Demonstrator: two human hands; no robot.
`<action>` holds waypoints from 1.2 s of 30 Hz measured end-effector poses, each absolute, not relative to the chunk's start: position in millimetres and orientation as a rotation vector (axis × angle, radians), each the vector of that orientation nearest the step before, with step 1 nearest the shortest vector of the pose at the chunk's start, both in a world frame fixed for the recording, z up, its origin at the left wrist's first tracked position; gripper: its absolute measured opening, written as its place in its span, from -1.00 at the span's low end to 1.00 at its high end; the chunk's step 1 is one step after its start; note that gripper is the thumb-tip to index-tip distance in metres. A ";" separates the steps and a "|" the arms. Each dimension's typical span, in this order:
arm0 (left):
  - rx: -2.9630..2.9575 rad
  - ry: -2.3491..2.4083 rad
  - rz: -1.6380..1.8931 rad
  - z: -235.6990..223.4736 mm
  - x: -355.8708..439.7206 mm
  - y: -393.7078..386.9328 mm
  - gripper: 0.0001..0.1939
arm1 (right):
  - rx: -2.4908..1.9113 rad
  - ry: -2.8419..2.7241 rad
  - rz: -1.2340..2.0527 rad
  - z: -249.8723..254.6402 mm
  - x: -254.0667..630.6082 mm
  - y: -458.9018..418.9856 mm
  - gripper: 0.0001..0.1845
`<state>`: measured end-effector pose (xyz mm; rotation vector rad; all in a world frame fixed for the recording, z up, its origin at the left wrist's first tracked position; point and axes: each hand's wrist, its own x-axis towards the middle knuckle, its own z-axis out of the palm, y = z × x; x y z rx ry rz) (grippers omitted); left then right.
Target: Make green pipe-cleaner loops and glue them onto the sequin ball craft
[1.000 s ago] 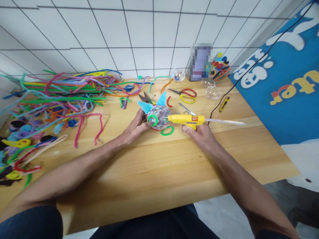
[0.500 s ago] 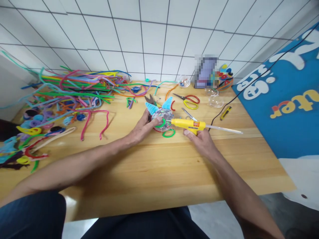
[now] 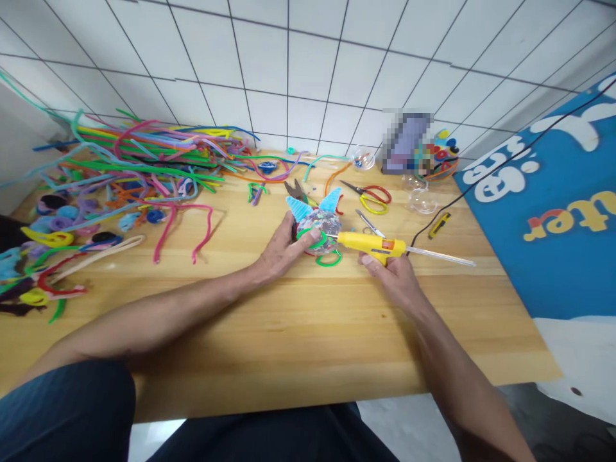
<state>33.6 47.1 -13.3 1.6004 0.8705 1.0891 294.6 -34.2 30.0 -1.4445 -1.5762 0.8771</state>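
Yellow glue gun (image 3: 363,242), right hand (image 3: 397,277) curled beneath; left hand (image 3: 283,250) gripping ball (image 3: 327,221)

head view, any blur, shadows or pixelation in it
In the head view, the glue gun has a label too soft to read, pixelation covers an upright object by the wall, and a soft shadow darkens the table near the left forearm.

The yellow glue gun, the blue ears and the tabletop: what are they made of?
Yellow glue gun: probably smooth hard plastic, judging by its even, bright colour. Blue ears: seemingly fuzzy pipe cleaner, given the ridged rows. Tabletop: wood or wood-look, smooth, with visible grain.
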 end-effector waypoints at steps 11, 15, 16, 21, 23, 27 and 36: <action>1.616 0.960 1.081 -6.6 35.9 44.9 -0.47 | -1.507 -1.570 0.882 28.1 308.5 -37.3 -0.69; 1.583 0.972 1.087 -5.9 38.6 44.6 -0.46 | -1.482 -1.525 0.910 25.9 306.0 -37.6 -0.69; 1.580 0.975 1.088 -5.9 39.1 44.6 -0.46 | -1.475 -1.518 0.915 25.9 305.2 -37.5 -0.69; 1.570 0.977 1.109 -5.8 39.6 45.1 -0.49 | -1.474 -1.536 0.896 27.7 305.3 -36.2 -0.69; 1.581 0.971 1.105 -5.3 38.8 45.6 -0.48 | -1.484 -1.551 0.890 28.7 305.9 -35.9 -0.69; 1.612 0.966 1.107 -6.0 36.6 46.8 -0.49 | -1.491 -1.548 0.905 30.3 304.3 -35.8 -0.70; 1.576 0.918 1.154 -18.5 38.2 48.7 -0.48 | -1.445 -1.540 0.914 28.4 298.5 -35.6 -0.72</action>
